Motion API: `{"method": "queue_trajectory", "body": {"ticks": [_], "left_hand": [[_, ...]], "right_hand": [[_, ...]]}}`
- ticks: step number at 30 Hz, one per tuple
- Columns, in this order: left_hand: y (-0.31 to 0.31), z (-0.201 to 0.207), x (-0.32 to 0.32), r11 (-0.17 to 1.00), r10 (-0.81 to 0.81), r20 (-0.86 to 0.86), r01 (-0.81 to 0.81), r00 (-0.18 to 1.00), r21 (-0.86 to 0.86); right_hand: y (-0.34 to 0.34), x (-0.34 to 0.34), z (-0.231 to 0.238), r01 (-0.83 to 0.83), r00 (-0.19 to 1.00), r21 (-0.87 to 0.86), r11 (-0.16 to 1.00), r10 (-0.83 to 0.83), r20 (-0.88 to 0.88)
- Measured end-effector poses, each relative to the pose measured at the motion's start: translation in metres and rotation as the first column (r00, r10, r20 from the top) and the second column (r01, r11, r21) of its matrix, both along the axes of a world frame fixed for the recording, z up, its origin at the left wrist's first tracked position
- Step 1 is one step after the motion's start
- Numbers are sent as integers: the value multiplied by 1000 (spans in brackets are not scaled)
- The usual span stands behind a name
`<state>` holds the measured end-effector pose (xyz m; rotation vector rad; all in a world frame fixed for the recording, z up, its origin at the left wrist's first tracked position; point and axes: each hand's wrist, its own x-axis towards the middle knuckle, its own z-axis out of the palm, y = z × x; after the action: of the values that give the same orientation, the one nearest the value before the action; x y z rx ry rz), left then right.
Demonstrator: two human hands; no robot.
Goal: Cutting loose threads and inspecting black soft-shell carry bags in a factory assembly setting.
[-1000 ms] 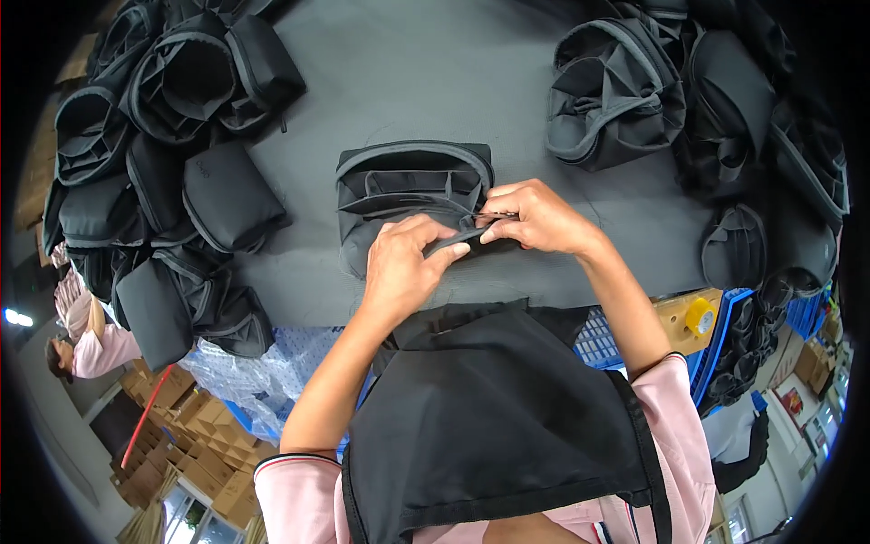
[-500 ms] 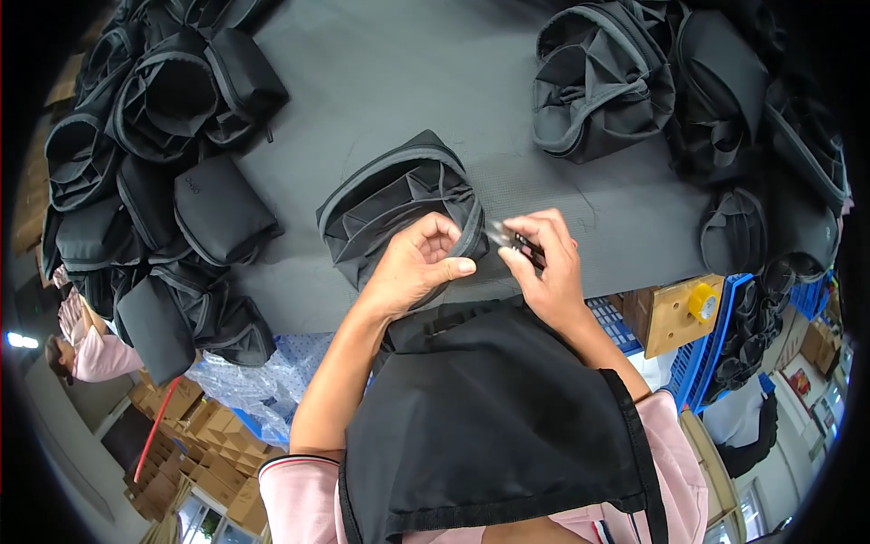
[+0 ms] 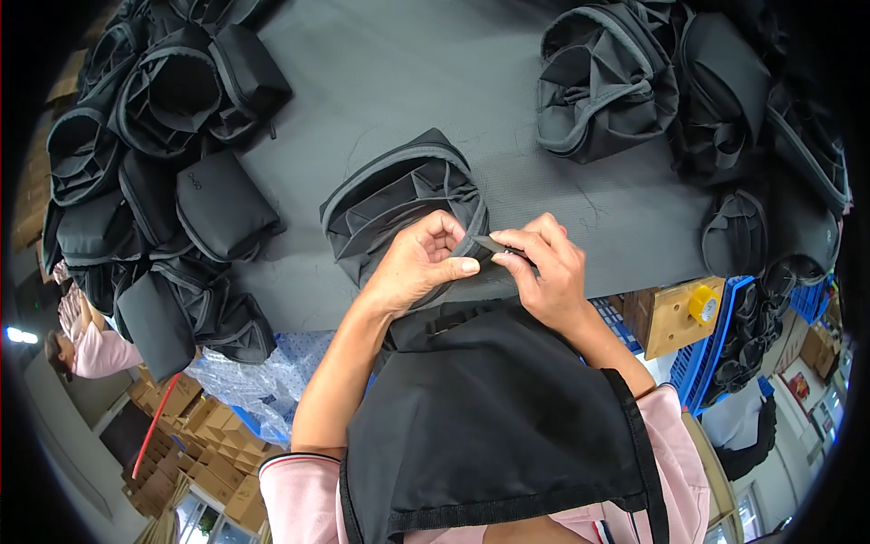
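An open black fabric pouch [image 3: 390,208] with a grey-edged rim and inner pockets sits on the dark table in front of me. My left hand [image 3: 419,258] is closed on the right side of its rim, thumb outside and fingers curled inside. In my right hand [image 3: 548,272] are small thread snips [image 3: 490,244], gripped between thumb and fingers. Their metal blades point left and lie against the pouch's rim, close to my left fingertips. The handles are mostly hidden by my fingers.
Black pouches [image 3: 227,207] are heaped along the table's left side. More pouches [image 3: 607,86] lie at the far right. Loose threads are scattered on the table [image 3: 381,54]. Beyond its near right edge are a wooden block with yellow tape [image 3: 702,304] and a blue crate [image 3: 696,363].
My right hand has turned, and the snips' blades have come down and left to the pouch's rim. My left hand keeps its hold with hardly any movement.
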<state>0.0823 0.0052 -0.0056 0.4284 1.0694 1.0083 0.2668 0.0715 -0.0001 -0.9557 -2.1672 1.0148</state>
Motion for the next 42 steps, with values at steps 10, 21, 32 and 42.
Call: {"method": "queue_trajectory", "body": {"ticks": [10, 21, 32, 42], "left_hand": [[3, 2, 0, 1000, -6, -2, 6, 1000, -26], [-6, 22, 9, 995, 90, -78, -93, 993, -35], [-7, -1, 33, 973, -99, -361, 14, 927, -231], [-3, -27, 40, 980, -179, -601, 88, 779, -177]], "right_hand": [[-1, 0, 9, 39, 998, -250, 968, -49, -34], [7, 12, 12, -59, 985, -186, 981, 27, -169], [-17, 21, -22, -57, 868, -913, 404, -431, -245], [-17, 29, -33, 77, 848, -904, 421, -505, -163]]}}
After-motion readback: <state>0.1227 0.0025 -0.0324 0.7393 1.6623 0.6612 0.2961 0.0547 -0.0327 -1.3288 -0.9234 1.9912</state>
